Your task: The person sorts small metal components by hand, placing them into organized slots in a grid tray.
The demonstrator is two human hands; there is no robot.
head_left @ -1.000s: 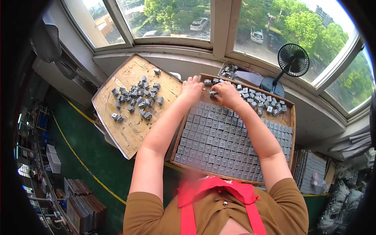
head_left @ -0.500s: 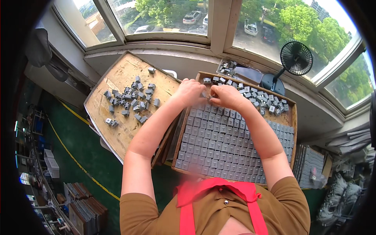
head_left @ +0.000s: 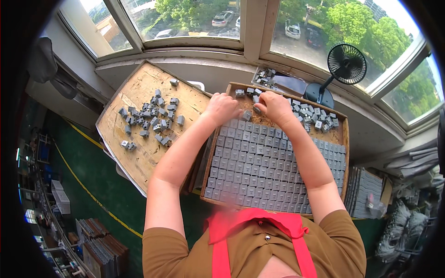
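A shallow wooden tray point(head_left: 347, 134) holds tight rows of small grey block-shaped parts point(head_left: 252, 157), with loose ones along its far side. Over its far left corner is my left hand point(head_left: 223, 109), fingers curled together; what they hold, if anything, is hidden. One grey block point(head_left: 247, 115) sits right beside these fingertips, above the front rows. To the right, my right hand point(head_left: 276, 109) has its thumb and fingers closed on a small grey block point(head_left: 256, 110), mostly covered by the fingers. Beyond that hand lie more loose grey blocks point(head_left: 318, 116).
A wooden board point(head_left: 134, 88) at the left carries a scattered pile of grey blocks point(head_left: 155, 111). Behind the tray stand a black fan point(head_left: 346, 65) and a clear box of parts point(head_left: 265, 78), below the windows. Stacked grey panels point(head_left: 364, 192) are at the right.
My hands have moved apart: the right has shifted rightward to the loose blocks, the left stays near the corner. A grey block between them now shows clearly. The whole view has shifted slightly.
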